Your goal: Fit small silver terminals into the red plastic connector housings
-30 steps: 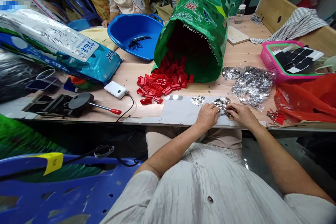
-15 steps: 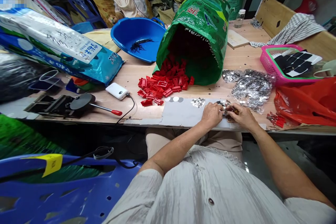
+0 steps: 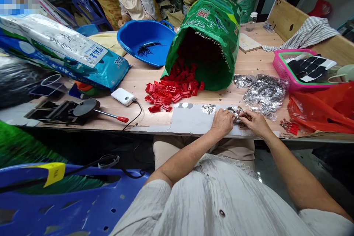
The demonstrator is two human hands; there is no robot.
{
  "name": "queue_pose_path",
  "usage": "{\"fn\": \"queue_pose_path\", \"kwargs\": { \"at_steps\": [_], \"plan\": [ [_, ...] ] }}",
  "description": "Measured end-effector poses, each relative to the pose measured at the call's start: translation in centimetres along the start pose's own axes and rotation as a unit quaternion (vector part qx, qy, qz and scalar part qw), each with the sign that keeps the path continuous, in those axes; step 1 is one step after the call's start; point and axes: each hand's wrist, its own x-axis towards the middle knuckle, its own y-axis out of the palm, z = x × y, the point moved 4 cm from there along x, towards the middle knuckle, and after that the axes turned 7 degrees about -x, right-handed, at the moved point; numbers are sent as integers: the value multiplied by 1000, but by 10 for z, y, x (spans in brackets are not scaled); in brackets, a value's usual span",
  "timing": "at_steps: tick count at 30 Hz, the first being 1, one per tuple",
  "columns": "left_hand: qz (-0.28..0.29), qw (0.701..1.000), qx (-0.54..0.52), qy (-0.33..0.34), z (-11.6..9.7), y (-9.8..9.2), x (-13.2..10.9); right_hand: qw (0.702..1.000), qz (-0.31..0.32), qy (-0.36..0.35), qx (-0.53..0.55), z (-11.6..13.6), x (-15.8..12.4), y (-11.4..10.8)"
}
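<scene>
Head view shows a wooden table (image 3: 135, 77), and on it a green bag (image 3: 214, 18) lies with its mouth toward the person, red parts (image 3: 177, 90) spilling out. Near the table's edge is a grey sheet (image 3: 189, 120), with a clear bag (image 3: 265, 94) beyond its right end. On this sheet, the left hand (image 3: 222, 122) has curled fingers, but I cannot tell what they grip; the right hand (image 3: 257, 122) has fingertips bent together. Between both hands lies the dark pile (image 3: 237, 110), and just beside the left hand, a bright pile (image 3: 208, 108). A brownish thing (image 3: 249, 118) shows at the right fingers, perhaps pinched. For such fine work, I would keep fingertips low over the pale sheet, take pieces singly, and not let the left hand mix the piles.
</scene>
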Motion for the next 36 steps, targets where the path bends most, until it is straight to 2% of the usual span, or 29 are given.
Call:
{"fn": "queue_pose_path", "kwargs": {
  "at_steps": [6, 10, 14, 18, 22, 25, 28, 31, 36],
  "plan": [
    [-15, 998, 52, 25, -4, -1, -2, 999, -15, 14, -36, 5, 0, -3],
    [-18, 999, 43, 17, -4, -2, -2, 999, 4, 0, -40, 11, -1, -3],
    [-14, 1000, 8, 0, -5, -3, -1, 999, 11, -8, -41, 13, 0, -1],
    [-23, 995, -89, -42, -5, -7, -1, 999, -33, 26, 23, 8, 1, 1],
    [-26, 962, -247, -110, 0, -8, 1, 992, -64, 59, 90, 10, 2, 1],
    [-12, 924, -351, -152, 5, -5, 5, 993, -78, 51, 75, 18, 3, -2],
    [-15, 896, -410, -171, 10, -2, 8, 994, -82, 42, 61, 24, 3, -4],
    [-21, 885, -428, -182, 12, -2, 8, 995, -89, 36, 40, 27, 1, -3],
    [-15, 892, -420, -168, 10, -10, 4, 993, -112, 23, -7, 30, -2, -3]
  ]
}}
